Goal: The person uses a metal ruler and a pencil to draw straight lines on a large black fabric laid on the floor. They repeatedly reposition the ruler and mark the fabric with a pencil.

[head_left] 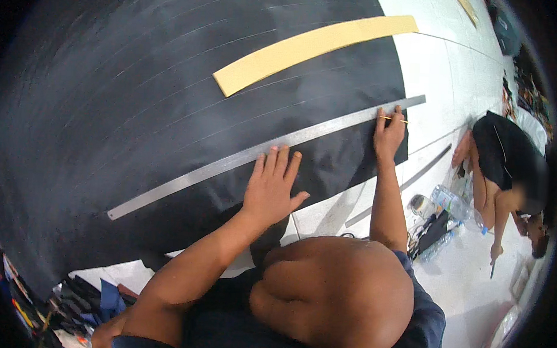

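A long steel ruler [267,154] lies slantwise across a big black sheet [189,103], its right end reaching past the sheet's edge. My left hand [273,185] is open, fingers spread, with the fingertips pressing at the ruler's near edge around its middle. Close to the right end, my right hand [388,133] rests two fingertips on the ruler. It also holds a thin yellow stick [386,117], pen-like, crosswise between the fingers. Faint light lines run over the sheet, roughly along the ruler's direction. Farther off on the sheet is a wide flat yellow strip [313,47].
White floor tiles [442,63] border the sheet on the right. Dark narrow strips [427,168], plastic bottles [452,204] and a jar [421,205] lie there. Another person [509,151] sits at far right, holding a thin tool. Dark scraps [81,299] are piled at lower left.
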`<action>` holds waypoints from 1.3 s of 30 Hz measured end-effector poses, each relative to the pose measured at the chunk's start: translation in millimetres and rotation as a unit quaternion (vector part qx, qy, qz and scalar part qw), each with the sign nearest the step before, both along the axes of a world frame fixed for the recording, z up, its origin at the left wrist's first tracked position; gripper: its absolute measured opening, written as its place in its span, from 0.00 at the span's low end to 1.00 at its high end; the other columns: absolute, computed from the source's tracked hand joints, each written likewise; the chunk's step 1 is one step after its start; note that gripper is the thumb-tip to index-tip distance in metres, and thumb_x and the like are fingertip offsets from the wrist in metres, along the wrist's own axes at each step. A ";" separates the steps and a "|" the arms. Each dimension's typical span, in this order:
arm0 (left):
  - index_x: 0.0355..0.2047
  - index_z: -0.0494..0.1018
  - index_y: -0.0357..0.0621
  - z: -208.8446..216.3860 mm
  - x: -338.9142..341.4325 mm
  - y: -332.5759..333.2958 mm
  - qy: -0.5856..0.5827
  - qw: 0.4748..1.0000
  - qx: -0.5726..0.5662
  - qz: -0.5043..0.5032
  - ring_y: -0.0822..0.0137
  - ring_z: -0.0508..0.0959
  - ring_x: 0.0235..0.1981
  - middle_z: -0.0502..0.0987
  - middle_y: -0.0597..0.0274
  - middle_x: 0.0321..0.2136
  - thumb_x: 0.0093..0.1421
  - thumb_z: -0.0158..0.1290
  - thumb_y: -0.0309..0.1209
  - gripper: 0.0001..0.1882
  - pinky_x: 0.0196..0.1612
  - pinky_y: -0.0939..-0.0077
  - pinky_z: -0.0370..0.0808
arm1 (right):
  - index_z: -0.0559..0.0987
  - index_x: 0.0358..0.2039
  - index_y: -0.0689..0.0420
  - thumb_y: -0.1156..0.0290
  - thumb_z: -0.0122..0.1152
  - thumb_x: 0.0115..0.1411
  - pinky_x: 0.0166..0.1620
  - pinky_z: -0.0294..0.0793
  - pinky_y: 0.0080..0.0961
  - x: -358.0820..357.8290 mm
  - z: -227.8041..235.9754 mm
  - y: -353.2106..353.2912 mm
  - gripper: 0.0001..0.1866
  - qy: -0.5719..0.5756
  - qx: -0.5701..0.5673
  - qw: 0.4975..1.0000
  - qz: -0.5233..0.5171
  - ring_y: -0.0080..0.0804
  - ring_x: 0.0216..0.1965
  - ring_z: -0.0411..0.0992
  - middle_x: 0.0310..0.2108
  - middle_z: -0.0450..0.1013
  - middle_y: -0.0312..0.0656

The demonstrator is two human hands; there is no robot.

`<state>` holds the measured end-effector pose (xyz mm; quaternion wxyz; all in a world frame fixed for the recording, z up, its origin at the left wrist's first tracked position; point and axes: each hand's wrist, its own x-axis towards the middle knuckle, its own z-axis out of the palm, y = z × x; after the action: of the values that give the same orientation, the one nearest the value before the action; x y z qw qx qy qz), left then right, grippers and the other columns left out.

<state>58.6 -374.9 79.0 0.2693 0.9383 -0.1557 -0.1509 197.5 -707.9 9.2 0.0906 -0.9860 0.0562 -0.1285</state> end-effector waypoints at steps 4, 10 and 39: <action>0.69 0.57 0.39 -1.7 12.9 -14.0 0.030 0.997 0.065 -0.019 0.48 0.63 0.64 0.65 0.46 0.61 0.59 0.54 0.59 0.48 0.66 0.47 0.60 | 0.73 0.35 0.64 0.55 0.60 0.66 0.58 0.65 0.51 -0.5 4.9 -1.1 0.21 0.009 0.007 1.000 -0.008 0.60 0.56 0.68 0.59 0.68 0.60; 0.69 0.55 0.35 0.1 27.5 -21.8 0.079 0.992 0.101 -0.015 0.52 0.66 0.59 0.67 0.50 0.56 0.58 0.58 0.57 0.50 0.62 0.48 0.67 | 0.75 0.52 0.61 0.57 0.47 0.72 0.51 0.72 0.44 11.3 52.5 35.2 0.20 0.042 0.143 0.985 -0.090 0.50 0.46 0.76 0.44 0.78 0.53; 0.67 0.56 0.35 -0.3 34.4 -28.9 0.098 0.990 0.105 0.001 0.51 0.69 0.54 0.67 0.52 0.52 0.52 0.66 0.49 0.50 0.60 0.48 0.70 | 0.80 0.40 0.62 0.68 0.58 0.65 0.43 0.75 0.39 -19.0 62.3 119.6 0.11 0.234 0.211 0.926 0.206 0.52 0.41 0.77 0.37 0.78 0.53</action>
<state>93.0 -403.8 78.7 0.1839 0.9421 -0.1106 -0.2575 178.4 -588.2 71.5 0.3056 -0.9359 -0.1026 0.1418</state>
